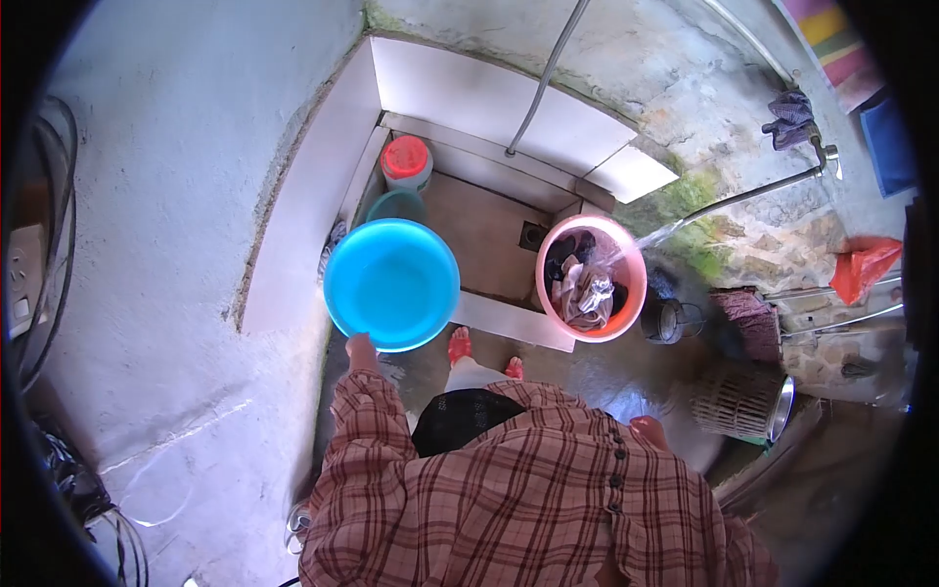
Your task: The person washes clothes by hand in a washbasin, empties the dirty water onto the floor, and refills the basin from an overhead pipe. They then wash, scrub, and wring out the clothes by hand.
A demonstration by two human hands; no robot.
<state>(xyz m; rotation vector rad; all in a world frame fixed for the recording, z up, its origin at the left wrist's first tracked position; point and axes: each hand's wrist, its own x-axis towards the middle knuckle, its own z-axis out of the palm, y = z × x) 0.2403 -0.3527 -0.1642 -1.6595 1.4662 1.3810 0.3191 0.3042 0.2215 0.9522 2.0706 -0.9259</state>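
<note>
My left hand (361, 348) is at the near rim of a round blue basin (391, 284), its fingers closed on the edge. The basin looks empty and sits at the left end of a tiled trough. My right hand (648, 428) shows only in part beside the plaid shirt, low on the right, and its fingers cannot be made out. A pink basin (640, 284) with wet clothes (585, 293) in it stands right of the trough. Water from a hose (753, 195) runs into it.
A container with a red lid (406, 157) stands in the trough's back left corner. Right of the pink basin are a dark pot-like object (667, 321) and a slatted basket (740, 403). A red bag (866, 266) hangs at the right wall.
</note>
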